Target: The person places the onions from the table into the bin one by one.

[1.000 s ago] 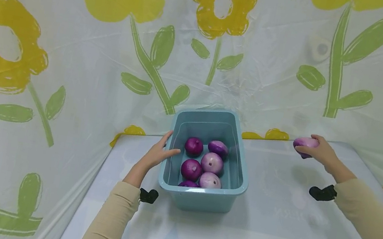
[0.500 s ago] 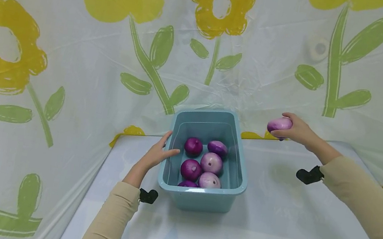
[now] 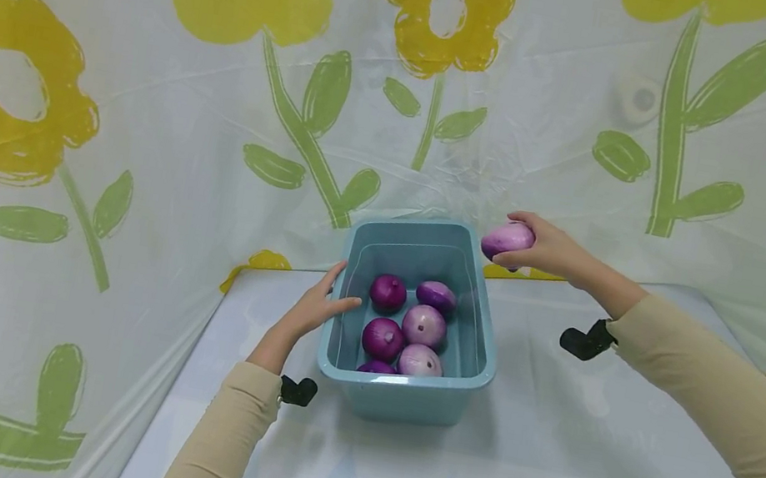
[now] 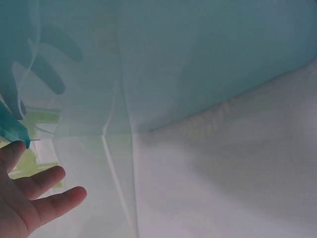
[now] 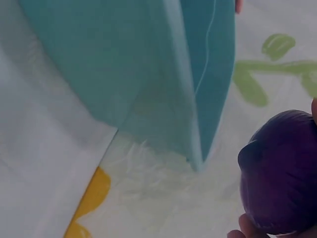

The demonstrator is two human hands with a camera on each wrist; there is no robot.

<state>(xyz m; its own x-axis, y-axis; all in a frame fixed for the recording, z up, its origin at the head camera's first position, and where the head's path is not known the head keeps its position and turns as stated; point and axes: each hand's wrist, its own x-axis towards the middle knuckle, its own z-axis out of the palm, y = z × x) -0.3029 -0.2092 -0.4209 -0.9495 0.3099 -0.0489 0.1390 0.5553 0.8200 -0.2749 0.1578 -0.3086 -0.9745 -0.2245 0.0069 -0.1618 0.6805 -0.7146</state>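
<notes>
A blue-green plastic bin [image 3: 401, 403] stands on the table with several purple onions [image 3: 425, 326] inside, some dark, some pale. My left hand [image 3: 310, 310] rests at the bin's left rim, thumb reaching over the edge and fingers spread along the outside. In the left wrist view its fingers [image 4: 59, 203] look extended beside the bin wall. Just past the bin's right back corner, above rim height, my right hand [image 3: 550, 250] grips a purple onion [image 3: 507, 241] between thumb and fingers. The right wrist view shows this held onion [image 5: 282, 173] dark, apart from the bin.
The white table [image 3: 570, 439] extends around the bin. Behind it and at the left hangs a white curtain [image 3: 169, 110] printed with yellow flowers, close to the bin's back edge. A small black device [image 3: 587, 339] is strapped at the right wrist, another [image 3: 298, 391] at the left.
My right hand has carried the onion leftward from over the table's right side to the bin's right back corner, rising slightly at first. The left hand and the bin have stayed put.
</notes>
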